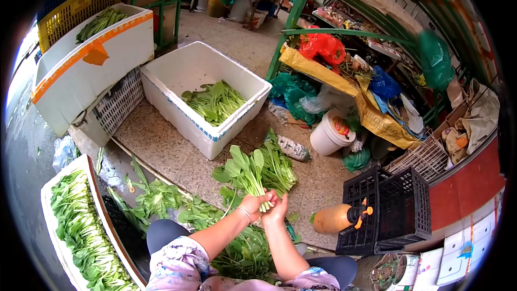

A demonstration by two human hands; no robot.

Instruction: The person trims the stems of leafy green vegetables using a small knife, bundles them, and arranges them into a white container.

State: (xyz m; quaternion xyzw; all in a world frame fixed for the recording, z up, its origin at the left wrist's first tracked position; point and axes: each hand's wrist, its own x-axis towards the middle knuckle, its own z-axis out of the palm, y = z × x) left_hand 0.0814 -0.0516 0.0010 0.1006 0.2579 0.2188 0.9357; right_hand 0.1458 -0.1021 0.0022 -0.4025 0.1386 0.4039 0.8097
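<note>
A bunch of leafy greens (246, 171) is held upright, leaves pointing away, above the tiled floor. My left hand (252, 206) is closed around its pale stems. Pressed against the stem ends from the other side is my right hand (276, 209), also closed, its fingertips partly hidden. Just behind the bunch, more loose greens (280, 168) lie on the floor. Trimmed leaves (245, 250) are piled below my forearms and between my knees. Beyond, a white foam box (207, 136) has a heap of similar greens (215, 102) at its bottom.
To the left, a foam tray (92, 183) is packed with greens, and a taller foam box (102, 56) holds more. On the right are an orange spray bottle (331, 220), black crates (401, 210) and a white bucket (329, 137). A green metal rack (293, 21) stands behind.
</note>
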